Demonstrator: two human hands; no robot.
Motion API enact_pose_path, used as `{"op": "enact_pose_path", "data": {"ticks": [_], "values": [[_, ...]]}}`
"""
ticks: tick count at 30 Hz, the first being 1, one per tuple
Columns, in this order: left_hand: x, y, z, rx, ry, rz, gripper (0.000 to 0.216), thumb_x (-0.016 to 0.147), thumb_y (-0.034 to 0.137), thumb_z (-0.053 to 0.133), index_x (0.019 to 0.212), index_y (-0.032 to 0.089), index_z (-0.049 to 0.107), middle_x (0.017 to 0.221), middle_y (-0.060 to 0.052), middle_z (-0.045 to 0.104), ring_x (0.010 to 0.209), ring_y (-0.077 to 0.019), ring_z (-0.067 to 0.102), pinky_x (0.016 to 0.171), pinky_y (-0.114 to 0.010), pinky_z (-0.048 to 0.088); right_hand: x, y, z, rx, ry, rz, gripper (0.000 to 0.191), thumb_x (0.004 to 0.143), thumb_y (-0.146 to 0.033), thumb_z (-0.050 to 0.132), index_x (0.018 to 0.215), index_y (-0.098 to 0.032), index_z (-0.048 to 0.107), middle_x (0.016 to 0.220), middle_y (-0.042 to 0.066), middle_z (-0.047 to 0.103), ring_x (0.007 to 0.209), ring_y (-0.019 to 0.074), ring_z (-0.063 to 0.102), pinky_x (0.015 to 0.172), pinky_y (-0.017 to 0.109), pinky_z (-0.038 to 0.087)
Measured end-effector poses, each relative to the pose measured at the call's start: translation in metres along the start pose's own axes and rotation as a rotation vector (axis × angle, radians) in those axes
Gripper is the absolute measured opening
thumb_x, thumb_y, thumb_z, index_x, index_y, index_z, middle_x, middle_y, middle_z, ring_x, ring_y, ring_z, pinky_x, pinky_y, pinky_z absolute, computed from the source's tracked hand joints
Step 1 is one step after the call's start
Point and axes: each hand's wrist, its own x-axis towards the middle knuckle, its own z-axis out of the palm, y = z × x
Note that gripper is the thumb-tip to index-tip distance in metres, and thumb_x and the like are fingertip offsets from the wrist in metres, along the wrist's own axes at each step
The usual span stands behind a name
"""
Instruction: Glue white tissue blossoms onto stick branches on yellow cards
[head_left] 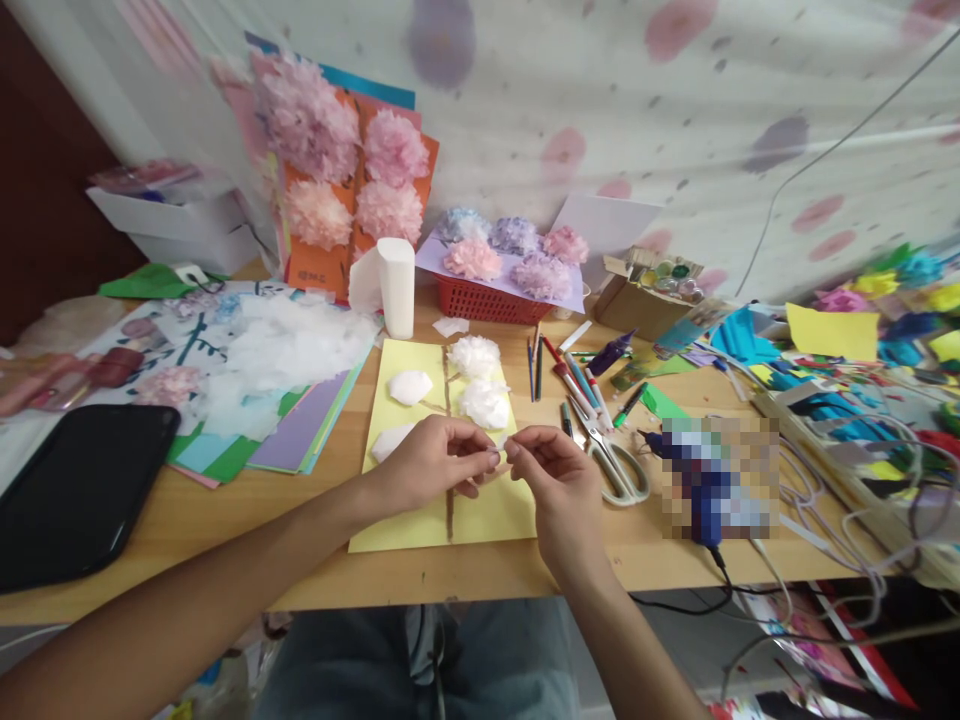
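My left hand [435,465] and my right hand [555,480] meet over a yellow sheet of card [409,525], fingertips pinched. Between them shows a bit of thin white material, seemingly tissue paper [502,441]; the fingers cover most of it. A brown stem line [450,500] runs down the sheet. Ruffled white tissue flowers [484,402] sit on its upper right. To the left lie a flat white paper piece [409,387] and another white piece [391,440], partly hidden by my left hand.
Scissors [616,470], pens [583,380] and a glue gun [705,500] with cord lie right. White tissue sheets [292,340] and a black tablet [82,490] lie left. Behind stand a white bottle-like container [397,290] and a red basket [487,302] under a flower card.
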Motion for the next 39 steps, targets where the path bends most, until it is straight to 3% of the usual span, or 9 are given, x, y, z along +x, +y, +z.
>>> {"op": "enact_pose_path", "data": {"ticks": [5,13,17,19,22,25,30,33,39], "values": [[0.0,0.002,0.001,-0.034,0.054,0.03,0.033,0.075,0.041,0.079,0.093,0.014,0.07,0.08,-0.003,0.064,0.073,-0.015,0.061,0.06,-0.027,0.06,0.001,0.004,-0.002,-0.004,0.009,-0.005,0.016,0.082,-0.033,0.079,0.087,-0.021,0.07,0.083,0.001,0.068,0.079,0.0155,0.062,0.072,0.027,0.049],[0.002,-0.002,0.0,0.038,0.083,0.082,0.024,0.082,0.037,0.07,0.08,0.013,0.069,0.077,-0.003,0.062,0.077,-0.0161,0.06,0.061,-0.028,0.062,-0.001,0.005,0.004,-0.024,0.003,-0.011,0.017,0.081,-0.034,0.079,0.085,-0.021,0.069,0.08,0.0,0.068,0.077,0.0152,0.063,0.07,0.027,0.051],[0.007,-0.006,-0.006,0.189,0.137,0.113,0.019,0.085,0.033,0.066,0.082,0.015,0.071,0.079,-0.003,0.067,0.074,-0.0163,0.062,0.06,-0.027,0.059,0.003,0.003,-0.01,-0.281,-0.04,-0.089,0.012,0.088,-0.032,0.07,0.095,-0.022,0.068,0.092,0.003,0.071,0.082,0.0179,0.066,0.069,0.029,0.053],[0.011,-0.009,-0.011,0.378,0.192,0.17,0.016,0.087,0.029,0.065,0.084,0.016,0.073,0.08,-0.003,0.071,0.073,-0.0158,0.063,0.065,-0.027,0.055,0.006,-0.002,-0.021,-0.592,-0.123,-0.202,0.011,0.091,-0.023,0.063,0.101,-0.022,0.068,0.095,0.004,0.071,0.08,0.018,0.065,0.068,0.03,0.052],[0.017,-0.01,-0.017,0.635,0.226,0.263,0.014,0.09,0.023,0.064,0.084,0.017,0.075,0.082,-0.003,0.076,0.076,-0.0165,0.065,0.072,-0.028,0.049,0.011,-0.011,-0.032,-1.064,-0.444,-0.411,0.023,0.089,-0.006,0.057,0.105,-0.021,0.067,0.096,0.005,0.071,0.086,0.0211,0.064,0.071,0.032,0.05],[0.022,-0.006,-0.019,0.764,0.211,0.308,0.015,0.09,0.016,0.062,0.083,0.017,0.075,0.085,-0.005,0.077,0.079,-0.0177,0.067,0.073,-0.028,0.046,0.013,-0.019,-0.03,-1.353,-0.737,-0.566,0.024,0.09,-0.002,0.055,0.104,-0.018,0.066,0.097,0.007,0.07,0.094,0.0246,0.062,0.071,0.034,0.05],[0.031,0.007,-0.015,0.889,0.185,0.348,0.02,0.092,0.016,0.059,0.078,0.016,0.073,0.081,-0.005,0.075,0.075,-0.0175,0.065,0.07,-0.028,0.042,0.013,-0.023,-0.02,-1.541,-0.864,-0.697,0.018,0.09,-0.001,0.055,0.093,-0.016,0.065,0.091,0.007,0.065,0.085,0.0241,0.062,0.063,0.033,0.047],[0.037,0.012,-0.015,0.969,0.189,0.363,0.025,0.092,0.015,0.057,0.071,0.015,0.07,0.074,-0.004,0.07,0.071,-0.0168,0.061,0.065,-0.028,0.038,0.014,-0.027,-0.023,-1.423,-0.794,-0.691,0.022,0.09,-0.001,0.049,0.084,-0.017,0.063,0.087,0.007,0.063,0.076,0.0192,0.061,0.061,0.03,0.047],[0.042,0.009,-0.024,0.943,0.273,0.307,0.019,0.088,0.011,0.059,0.073,0.016,0.071,0.075,-0.004,0.071,0.069,-0.0163,0.06,0.063,-0.027,0.037,0.025,-0.036,-0.032,-0.664,-0.302,-0.517,0.009,0.092,-0.016,0.057,0.088,-0.021,0.063,0.087,0.003,0.065,0.075,0.0144,0.066,0.065,0.024,0.057]]}}
